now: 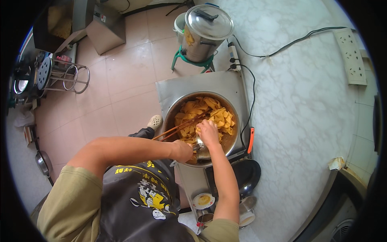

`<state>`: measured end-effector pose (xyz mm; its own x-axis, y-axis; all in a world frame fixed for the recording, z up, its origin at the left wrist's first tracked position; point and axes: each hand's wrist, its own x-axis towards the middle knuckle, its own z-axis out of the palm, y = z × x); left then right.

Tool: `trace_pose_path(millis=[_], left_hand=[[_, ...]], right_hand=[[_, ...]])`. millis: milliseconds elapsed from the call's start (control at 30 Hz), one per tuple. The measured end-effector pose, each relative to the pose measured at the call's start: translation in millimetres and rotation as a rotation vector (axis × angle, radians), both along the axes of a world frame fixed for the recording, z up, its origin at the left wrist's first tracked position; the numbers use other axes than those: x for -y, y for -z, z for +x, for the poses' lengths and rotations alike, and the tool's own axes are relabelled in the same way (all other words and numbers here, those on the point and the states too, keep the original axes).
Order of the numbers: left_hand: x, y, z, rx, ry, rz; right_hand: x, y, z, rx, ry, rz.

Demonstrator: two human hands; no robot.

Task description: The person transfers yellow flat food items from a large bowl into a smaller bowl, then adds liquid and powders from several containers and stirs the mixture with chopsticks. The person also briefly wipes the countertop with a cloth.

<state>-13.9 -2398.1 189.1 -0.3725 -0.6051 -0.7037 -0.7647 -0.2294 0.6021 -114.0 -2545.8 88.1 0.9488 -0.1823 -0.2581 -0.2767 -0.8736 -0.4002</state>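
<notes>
A large steel pot (236,121) holds wide yellow-brown folded strips of food (222,119), perhaps tofu skin, with brown liquid on its wall. My left hand (183,151), at the pot's near left side, is closed around the handle of a shiny metal utensil (199,141), possibly a scoop or ladle. Over the middle of the pot, my right hand (208,132) has its fingertips pinched on some of the strips beside that utensil. A pair of long wooden chopsticks (181,125) leans across the left rim, tips among the strips.
The pot stands on a metal-topped counter (172,87). Beyond it, a lidded steel bucket (201,45) rests on a green stand (177,57). A black cable (253,87) and an orange-handled tool (251,140) lie at right. Nearer are a black wok (249,175) and a plate (203,201).
</notes>
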Motion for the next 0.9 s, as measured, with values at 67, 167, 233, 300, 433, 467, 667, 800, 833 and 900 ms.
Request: trace_pose_path(millis=[67, 167, 233, 300, 433, 467, 667, 800, 833, 900], left_hand=[[2, -8, 5, -0.014, -0.02, 0.022], [1, -4, 8, -0.024, 0.031, 0.014], [0, 2, 0, -0.02, 0.02, -0.002], [3, 2, -6, -0.005, 0.015, 0.0], [2, -4, -5, 0.002, 0.014, 0.001], [3, -6, -3, -0.01, 0.023, -0.021], [-24, 61, 9, -1.156, -1.135, 1.075], [-28, 17, -12, -0.747, -0.902, 0.606], [-30, 11, -15, -0.598, -0.842, 0.489], [-33, 11, -15, -0.497, -0.706, 0.369]], right_hand=[[7, -2, -11, -0.008, 0.035, 0.096], [-8, -32, -43, 0.078, 0.011, 0.159], [-15, -38, -56, 0.116, 0.04, 0.164], [-17, -24, -44, 0.078, 0.097, 0.059], [5, 25, 3, -0.171, 0.175, -0.025], [10, 29, 8, -0.251, 0.202, -0.048], [3, -44, -31, -0.007, 0.168, 0.12], [-22, -70, -65, 0.158, 0.186, 0.071], [-27, -68, -65, 0.184, 0.177, 0.031], [-30, -64, -66, 0.244, 0.176, -0.05]])
